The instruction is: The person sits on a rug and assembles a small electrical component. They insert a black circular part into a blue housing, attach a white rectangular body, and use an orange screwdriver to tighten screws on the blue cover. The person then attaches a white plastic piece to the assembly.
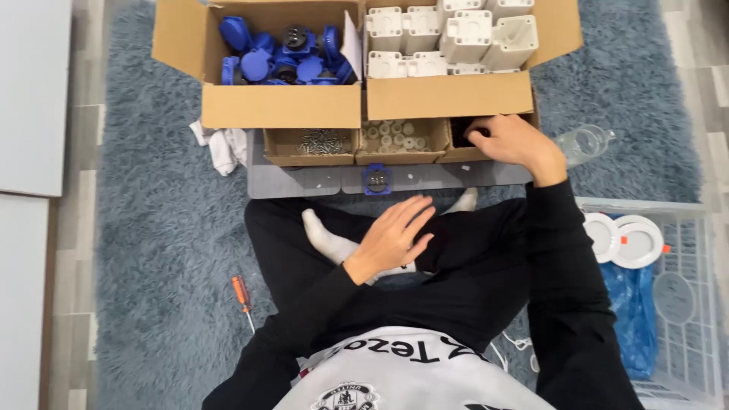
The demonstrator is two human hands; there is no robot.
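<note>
Right hand [510, 141] digs in the dark small box [465, 137] right of the blue part [377, 179] on the grey board [304, 181] — fingers curled in, grip contents hidden — left hand [395, 235] flat, open, empty on the leg below it.

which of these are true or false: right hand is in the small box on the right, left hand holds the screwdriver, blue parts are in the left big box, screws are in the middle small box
1. The right hand reaches into the small box on the right. True.
2. The left hand holds the screwdriver. False: the hand rests open on the person's leg, and the screwdriver lies apart on the rug.
3. The blue parts fill the left big box. True.
4. The screws lie in the middle small box. False: they lie in the left small box, and the middle one holds small white round pieces.
</note>
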